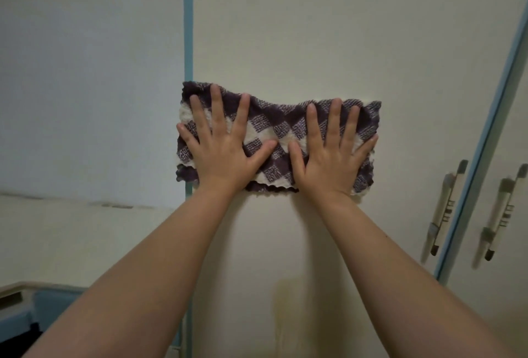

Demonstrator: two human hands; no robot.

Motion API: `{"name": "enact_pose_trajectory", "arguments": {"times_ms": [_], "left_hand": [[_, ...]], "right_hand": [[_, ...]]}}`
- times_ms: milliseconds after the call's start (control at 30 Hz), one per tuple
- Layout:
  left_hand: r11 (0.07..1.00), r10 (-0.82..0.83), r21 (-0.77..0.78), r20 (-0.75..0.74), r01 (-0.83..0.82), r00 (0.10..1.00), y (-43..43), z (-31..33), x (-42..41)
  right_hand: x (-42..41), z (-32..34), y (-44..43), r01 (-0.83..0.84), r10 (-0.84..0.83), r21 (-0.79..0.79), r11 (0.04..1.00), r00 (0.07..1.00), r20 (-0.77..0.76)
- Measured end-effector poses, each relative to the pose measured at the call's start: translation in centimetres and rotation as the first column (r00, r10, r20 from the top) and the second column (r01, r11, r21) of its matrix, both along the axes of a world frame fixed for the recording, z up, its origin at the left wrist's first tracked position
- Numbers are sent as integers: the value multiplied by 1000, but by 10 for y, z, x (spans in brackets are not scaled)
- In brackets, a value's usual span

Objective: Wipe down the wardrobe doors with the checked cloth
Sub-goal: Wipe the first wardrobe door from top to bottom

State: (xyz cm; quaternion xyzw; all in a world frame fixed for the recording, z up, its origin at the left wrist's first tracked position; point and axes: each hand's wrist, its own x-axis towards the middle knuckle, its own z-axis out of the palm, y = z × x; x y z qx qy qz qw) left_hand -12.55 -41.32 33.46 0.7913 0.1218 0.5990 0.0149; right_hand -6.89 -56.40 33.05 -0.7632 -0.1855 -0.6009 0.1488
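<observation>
No pinch is used: the checked cloth (pixel 281 135) is pinned flat against the wardrobe door (pixel 328 43) by two open palms, fingers spread wide. The left hand (pixel 221 143) is laid over the cloth's left half and the right hand (pixel 333 149) over its right half, thumbs pointed toward each other and nearly touching. The cloth appears folded, a second layer showing along its lower edge. It is held at the door's left side, its left end lapping over the blue edge strip (pixel 188 29).

As to progress, wiping is judged to be under way on this one door. How much of the surface has been covered cannot be told, since no wet trail or clean patch shows. A yellowish stain (pixel 284 309) is seen lower on the same door, well below the cloth, and looks not yet dealt with. The neighbouring door (pixel 514 243) at the right is taken to be left for later.

Counted: one cloth, two hands, two doors in view, two metal handles (pixel 447 209) set either side of the blue strip between the doors, and one stain.
</observation>
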Motion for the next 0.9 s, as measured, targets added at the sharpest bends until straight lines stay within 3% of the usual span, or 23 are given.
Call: {"name": "enact_pose_trajectory", "arguments": {"times_ms": [200, 467, 700, 900], "left_hand": [[1000, 29, 9, -43, -29, 999, -7, -67, -6], [1000, 18, -2, -55, -19, 998, -9, -145, 3], [1000, 0, -29, -197, -6, 980, -26, -213, -4], [995, -36, -97, -264, 11, 964, -40, -237, -10]], "right_hand": [[-1, -69, -13, 37, -42, -82, 996, 997, -60], [9, -149, -22, 28, -26, -106, 994, 999, 23], [6, -226, -39, -9, 1, -163, 987, 999, -51], [1, -246, -50, -31, 9, -208, 978, 994, -106]]}}
